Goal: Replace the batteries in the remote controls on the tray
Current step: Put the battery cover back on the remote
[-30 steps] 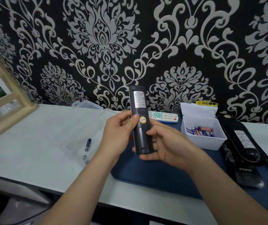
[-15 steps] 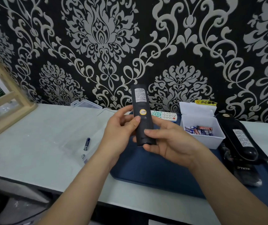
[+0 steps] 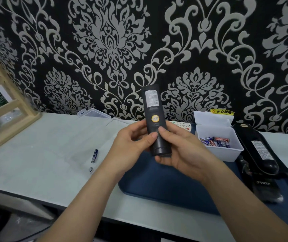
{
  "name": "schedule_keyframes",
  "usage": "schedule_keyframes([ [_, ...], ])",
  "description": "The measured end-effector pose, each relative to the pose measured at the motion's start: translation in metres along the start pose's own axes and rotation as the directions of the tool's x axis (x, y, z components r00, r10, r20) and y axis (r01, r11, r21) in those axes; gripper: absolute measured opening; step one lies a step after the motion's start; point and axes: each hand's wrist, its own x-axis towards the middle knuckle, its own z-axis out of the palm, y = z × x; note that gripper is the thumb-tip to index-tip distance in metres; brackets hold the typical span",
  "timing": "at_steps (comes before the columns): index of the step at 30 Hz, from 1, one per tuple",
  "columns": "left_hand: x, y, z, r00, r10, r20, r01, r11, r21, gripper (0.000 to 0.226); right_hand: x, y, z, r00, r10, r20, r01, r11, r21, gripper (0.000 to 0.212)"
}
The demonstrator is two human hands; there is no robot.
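Where the two hands meet: a black remote (image 3: 154,119) is held upright above the left part of the tray. Its back faces the viewer, with a white label near the top and a round yellow sticker lower down.
Left hand (image 3: 132,145): grips the remote from the left, fingers curled behind it, thumb tip on the lower back panel.
Right hand (image 3: 183,151): cradles the remote's lower end from the right, fingers wrapped underneath, thumb pressed on the back just beside the left thumb.
Tray (image 3: 157,186): dark blue, lying on the right half of the table.
White remote (image 3: 181,125): flat on the tray's far side, mostly hidden behind the hands.
Battery box (image 3: 223,151): a white open tub on the tray, right of the hands, its lid flipped up behind it. It holds several batteries (image 3: 214,141) in red and blue wrappers.
Second black remote (image 3: 258,147): lies back-up on the tray just right of the box, a pale label showing.
Dark object (image 3: 265,189): sits at the near end of that remote; it is blurred, with pale lettering, and cannot be identified.
Loose battery (image 3: 94,155): on the pale table (image 3: 26,163), left of the tray.
Silvery cylinder (image 3: 90,169): short, just nearer than the loose battery.
Clear plastic box (image 3: 94,114): at the far edge of the table against the wall.
Wooden frame (image 3: 8,109): stands at the far left.
Wall (image 3: 111,41): black wallpaper with a silver floral pattern.
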Motion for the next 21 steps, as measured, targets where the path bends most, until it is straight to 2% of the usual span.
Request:
schedule_keyframes([
  [4,-0.004,0.000,0.011,1.000,0.006,-0.002,-0.006,0.995,-0.104,0.035,0.002,0.005,0.006,0.987,-0.077,-0.140,0.062,0.992,-0.108,0.027],
  [6,-0.005,-0.001,0.016,1.000,-0.026,-0.013,0.022,0.975,-0.219,0.031,0.003,0.007,0.009,0.983,-0.120,-0.138,0.100,0.985,-0.142,0.026],
  [8,-0.005,-0.001,0.020,0.995,-0.052,-0.085,0.025,0.958,-0.285,0.026,0.002,0.010,0.011,0.982,-0.137,-0.126,0.115,0.979,-0.168,0.027],
  [10,-0.005,-0.002,0.023,0.984,-0.092,-0.154,0.042,0.954,-0.297,0.021,0.002,0.014,0.013,0.988,-0.112,-0.110,0.093,0.982,-0.166,0.030],
  [13,-0.003,-0.005,0.025,0.978,-0.114,-0.174,0.066,0.964,-0.257,0.020,0.004,0.013,0.011,0.996,-0.055,-0.066,0.047,0.993,-0.109,0.031],
  [15,-0.002,-0.008,0.021,0.980,-0.009,-0.197,-0.010,0.995,-0.095,0.024,0.005,0.009,0.009,0.996,-0.058,-0.072,0.053,0.997,-0.064,0.031],
  [17,-0.002,-0.009,0.016,0.966,0.184,-0.181,-0.146,0.968,0.206,0.037,0.008,0.006,0.007,0.990,-0.069,-0.124,0.070,0.998,0.001,0.030],
  [19,-0.006,-0.008,0.015,0.959,0.279,-0.040,-0.228,0.850,0.475,0.050,0.008,0.004,0.006,0.979,-0.073,-0.189,0.091,0.992,0.086,0.027],
  [21,-0.011,-0.011,0.020,0.959,0.269,0.087,-0.255,0.692,0.675,0.071,0.007,0.005,0.004,0.961,-0.070,-0.266,0.103,0.989,0.111,0.022],
])
